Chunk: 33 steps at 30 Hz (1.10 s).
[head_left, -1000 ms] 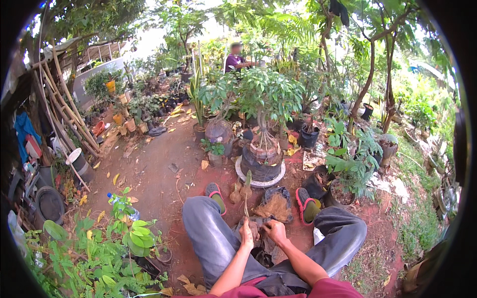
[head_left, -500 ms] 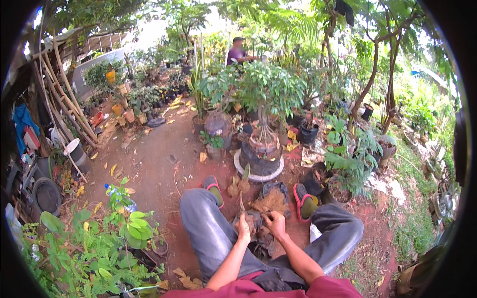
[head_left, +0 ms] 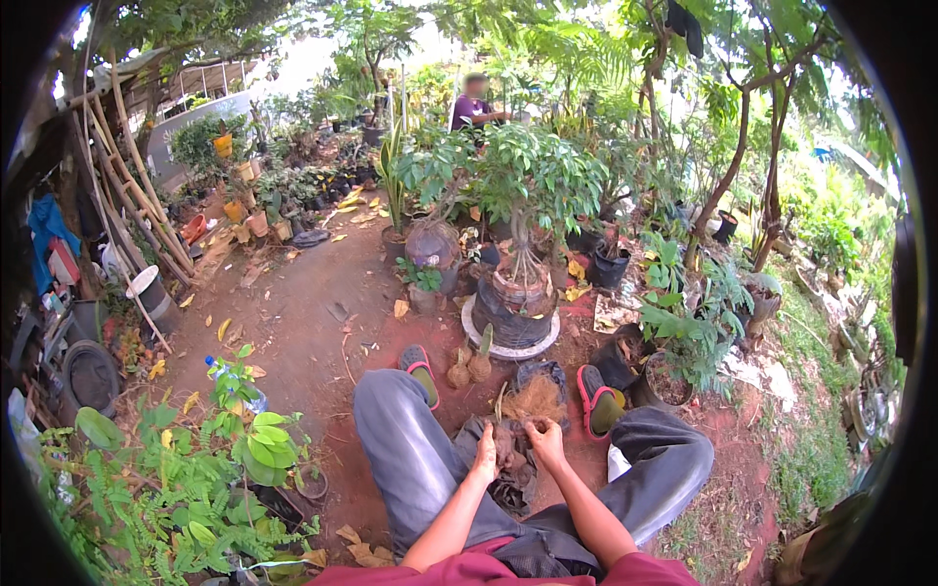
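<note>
Between my knees, my left hand (head_left: 486, 457) is closed against the side of a brown clump (head_left: 506, 444), which looks like soil and roots. A thin stem (head_left: 499, 401) stands up from it. My right hand (head_left: 545, 441) has its fingers bent in a pinch at the clump's other side; what lies in them is too small to make out. Just beyond it, a black plastic bag (head_left: 553, 370) holds loose brown fibre (head_left: 535, 398). Dark crumpled plastic (head_left: 511, 493) lies under the clump. Two fibre-wrapped balls (head_left: 480, 367), one with a green leaf, sit on the soil ahead.
A large potted tree (head_left: 515, 313) stands ahead on a round pale base. My clogs (head_left: 592, 396) flank the work spot. Leafy plants (head_left: 186, 469) crowd the left; potted plants (head_left: 667, 379) stand right. A person in purple (head_left: 471, 109) is far back among the greenery.
My left hand has shifted slightly right and onto the clump, away from the stem it held upright. More of the clump shows between my hands.
</note>
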{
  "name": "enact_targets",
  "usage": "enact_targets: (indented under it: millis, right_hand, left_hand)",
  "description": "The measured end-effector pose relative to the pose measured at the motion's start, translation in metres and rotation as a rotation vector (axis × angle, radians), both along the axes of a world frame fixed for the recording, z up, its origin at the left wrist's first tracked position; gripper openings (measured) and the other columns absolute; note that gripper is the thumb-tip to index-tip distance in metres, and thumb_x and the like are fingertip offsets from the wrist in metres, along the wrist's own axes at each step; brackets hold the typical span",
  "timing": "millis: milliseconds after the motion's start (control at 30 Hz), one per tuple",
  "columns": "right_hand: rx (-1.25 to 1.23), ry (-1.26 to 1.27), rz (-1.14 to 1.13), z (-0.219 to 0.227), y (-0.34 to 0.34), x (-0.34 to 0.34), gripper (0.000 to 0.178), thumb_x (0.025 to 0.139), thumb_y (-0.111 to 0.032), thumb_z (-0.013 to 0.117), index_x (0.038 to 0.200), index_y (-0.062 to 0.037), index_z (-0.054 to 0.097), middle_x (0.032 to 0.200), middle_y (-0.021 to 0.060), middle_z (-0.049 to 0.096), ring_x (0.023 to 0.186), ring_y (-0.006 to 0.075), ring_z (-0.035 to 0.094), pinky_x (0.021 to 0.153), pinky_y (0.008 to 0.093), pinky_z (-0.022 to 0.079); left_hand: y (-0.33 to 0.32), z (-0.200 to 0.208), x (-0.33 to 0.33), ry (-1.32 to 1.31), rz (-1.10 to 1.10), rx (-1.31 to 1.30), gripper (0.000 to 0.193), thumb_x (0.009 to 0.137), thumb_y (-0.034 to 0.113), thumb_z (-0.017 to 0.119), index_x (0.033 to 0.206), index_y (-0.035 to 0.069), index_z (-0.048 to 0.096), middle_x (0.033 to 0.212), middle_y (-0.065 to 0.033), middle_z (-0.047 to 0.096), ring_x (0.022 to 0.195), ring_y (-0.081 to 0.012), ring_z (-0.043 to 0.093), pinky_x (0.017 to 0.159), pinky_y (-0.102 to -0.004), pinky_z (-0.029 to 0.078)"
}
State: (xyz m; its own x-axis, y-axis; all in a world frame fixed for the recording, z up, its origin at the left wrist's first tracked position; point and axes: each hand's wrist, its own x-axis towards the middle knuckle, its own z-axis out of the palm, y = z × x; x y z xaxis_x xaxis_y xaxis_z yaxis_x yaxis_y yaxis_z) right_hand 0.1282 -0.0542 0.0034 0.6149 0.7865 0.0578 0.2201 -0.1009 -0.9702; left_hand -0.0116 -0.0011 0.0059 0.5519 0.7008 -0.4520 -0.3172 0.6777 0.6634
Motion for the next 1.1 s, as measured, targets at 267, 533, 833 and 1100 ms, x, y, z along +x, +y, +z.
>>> enact_targets:
  millis: [267, 533, 833, 1100]
  right_hand:
    - [0.006, 0.211, 0.347, 0.030, -0.023, -0.006, 0.022, 0.085, -0.012, 0.067, 0.103, 0.0008, 0.067, 0.088, 0.0068, 0.068, 0.079, 0.0106, 0.060, 0.071, 0.0278, 0.049]
    - [-0.135, 0.093, 0.343, 0.015, -0.035, -0.011, 0.023, 0.084, -0.013, 0.068, 0.102, -0.0005, 0.067, 0.083, 0.0086, 0.068, 0.069, 0.0116, 0.061, 0.063, 0.0296, 0.050]
    - [-0.095, -0.005, 0.396, 0.001, -0.030, -0.009, 0.026, 0.086, -0.014, 0.064, 0.106, 0.0024, 0.066, 0.087, 0.0082, 0.068, 0.070, 0.0124, 0.063, 0.067, 0.0291, 0.052]
    - [-0.203, -0.069, 0.370, 0.030, -0.035, -0.007, 0.022, 0.084, -0.017, 0.066, 0.097, 0.0011, 0.070, 0.081, 0.0083, 0.069, 0.069, 0.0120, 0.063, 0.066, 0.0280, 0.052]
  left_hand:
    - [0.006, -0.004, -0.006, -0.100, 0.076, -0.004, 0.065, 0.093, 0.067, 0.031, 0.091, 0.008, 0.057, 0.059, -0.0033, 0.052, 0.041, -0.0185, 0.047, 0.034, -0.0296, 0.035]
    - [0.000, 0.000, 0.002, -0.011, 0.107, -0.004, 0.064, 0.095, 0.064, 0.027, 0.083, 0.008, 0.057, 0.053, -0.0042, 0.048, 0.037, -0.0190, 0.043, 0.033, -0.0310, 0.030]
    - [0.007, -0.011, 0.000, -0.069, 0.120, 0.032, 0.066, 0.093, 0.069, 0.025, 0.081, 0.009, 0.051, 0.055, -0.0056, 0.048, 0.037, -0.0184, 0.043, 0.031, -0.0293, 0.029]
    - [0.001, 0.017, 0.001, 0.033, 0.253, 0.005, 0.065, 0.094, 0.065, 0.031, 0.065, 0.010, 0.050, 0.043, -0.0035, 0.038, 0.031, -0.0179, 0.036, 0.030, -0.0315, 0.026]
